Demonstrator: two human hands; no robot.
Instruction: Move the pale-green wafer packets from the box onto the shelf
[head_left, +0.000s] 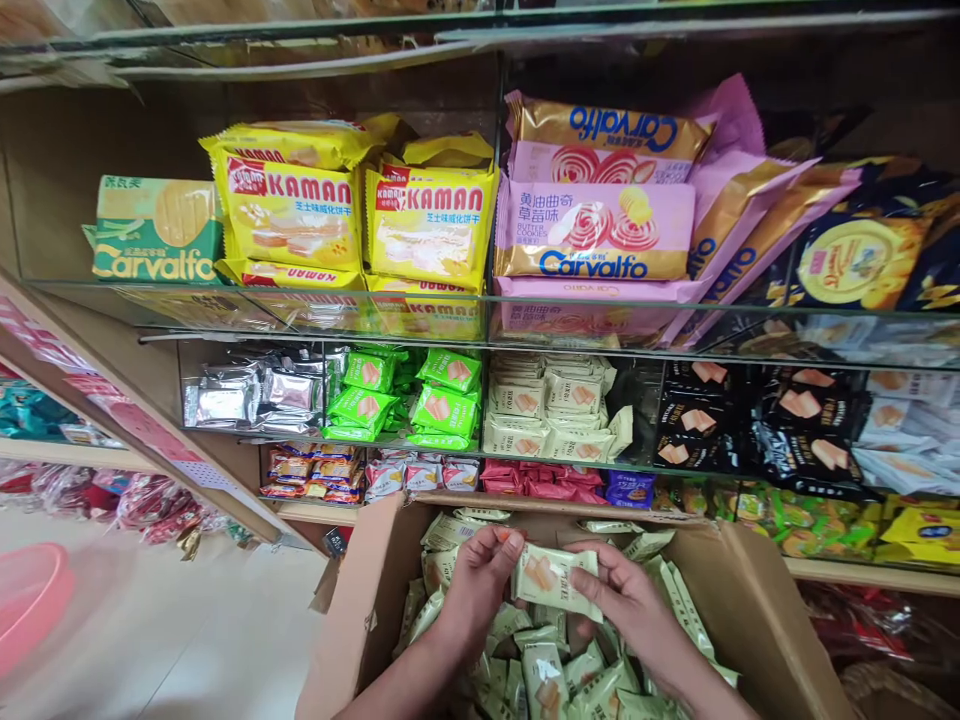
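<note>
Between my two hands, above an open cardboard box (pixel 765 610), is a pale green snack packet (pixel 551 578) with a cake picture on its front. My left hand (pixel 484 570) pinches the packet's left end between thumb and fingers. At the other end, my right hand (pixel 619 585) grips it with the thumb across the front. Many loose packets of the same pale green kind (pixel 544 670) fill the box below, lying at various angles. My forearms hide part of them.
Behind the box, a glass-fronted shelf compartment holds stacked pale green packets (pixel 551 405). Bright green packets (pixel 442 400) lie to its left, black packets (pixel 697 410) to its right. Yellow wafer packs (pixel 292 210) and pink cookie packs (pixel 596 225) fill the shelf above. A pink basin (pixel 34 600) stands on the floor.
</note>
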